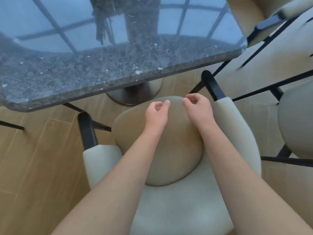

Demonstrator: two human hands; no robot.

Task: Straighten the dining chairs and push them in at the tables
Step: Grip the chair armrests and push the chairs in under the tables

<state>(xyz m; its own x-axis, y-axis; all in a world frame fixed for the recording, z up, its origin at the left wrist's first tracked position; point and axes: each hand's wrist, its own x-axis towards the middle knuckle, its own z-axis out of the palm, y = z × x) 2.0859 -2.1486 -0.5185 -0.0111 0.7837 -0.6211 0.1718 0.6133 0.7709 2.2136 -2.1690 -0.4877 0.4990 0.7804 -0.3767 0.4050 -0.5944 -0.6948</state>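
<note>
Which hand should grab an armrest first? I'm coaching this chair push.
Right. The right hand hovers closer to its armrest than the left hand to its own.

A desk [101, 72] fills the upper left of the frame; one chair [169, 197] sits at lower centre below it, another chair [294, 119] at the right edge.

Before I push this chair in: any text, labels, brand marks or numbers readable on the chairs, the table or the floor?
None: no readable text in this view.
Chair cushion, backrest and armrests: plain, no tag or logo showing.
Granite tabletop: only speckles and small crumbs, no writing.
Neighbouring chair and wood-look floor: no markings.
Both hands, left hand and right hand, hold nothing.
</note>
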